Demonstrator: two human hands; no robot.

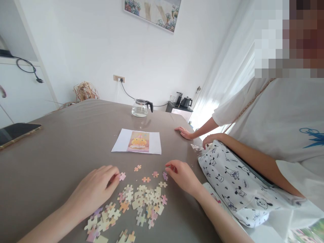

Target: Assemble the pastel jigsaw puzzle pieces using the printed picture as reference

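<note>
My left hand [102, 180] is over the table with its fingers curled and its fingertips closed at the edge of a pink puzzle piece [122, 176]. Across from it, my right hand [181, 173] hovers with bent fingers a little apart, just beside a purple puzzle piece [165, 176]. Between my hands lie a few single pieces, among them an orange piece [137, 168] and a pink-orange piece [155, 174]. Nearer to me is a loose heap of mostly cream puzzle pieces [146, 199]. Beyond them rests a white sheet with a printed yellow cartoon picture [138, 141].
A glass pot [140, 109] with clear liquid stands at the table's far side. A phone [19, 133] lies at the left. On the right, another person's hand [186, 132] rests on the table, and their arm lies over a white dog-print bag [235, 182].
</note>
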